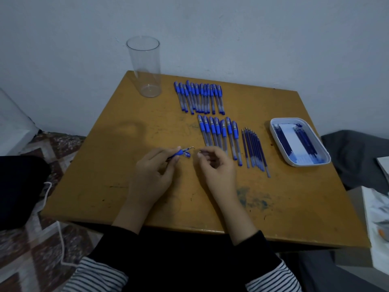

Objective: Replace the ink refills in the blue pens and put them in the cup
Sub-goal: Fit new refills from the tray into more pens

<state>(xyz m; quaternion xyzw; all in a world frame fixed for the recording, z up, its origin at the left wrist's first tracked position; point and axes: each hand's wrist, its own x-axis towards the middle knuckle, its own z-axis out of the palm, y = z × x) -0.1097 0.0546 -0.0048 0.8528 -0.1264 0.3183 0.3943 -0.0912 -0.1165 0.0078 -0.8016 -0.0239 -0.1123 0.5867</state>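
My left hand (pixel 152 173) grips a blue pen (pixel 179 153) by its barrel, with the refill tip poking out toward the right. A small blue cap (pixel 187 155) lies on the table just below that tip. My right hand (pixel 216 167) pinches a tiny metal piece (pixel 199 152), a short gap from the pen tip. A clear plastic cup (pixel 145 66) stands with nothing in it at the table's far left corner. Two rows of capped blue pens lie beyond my hands, a far row (pixel 199 98) and a nearer row (pixel 219 133). Loose refills (pixel 253 149) lie right of the nearer row.
A white tray (pixel 280 142) with several refills sits near the right edge of the wooden table (pixel 117 165). A patterned rug (pixel 31 239) and a white cord (pixel 61 234) are on the floor at left. Grey cloth (pixel 357 157) lies at right.
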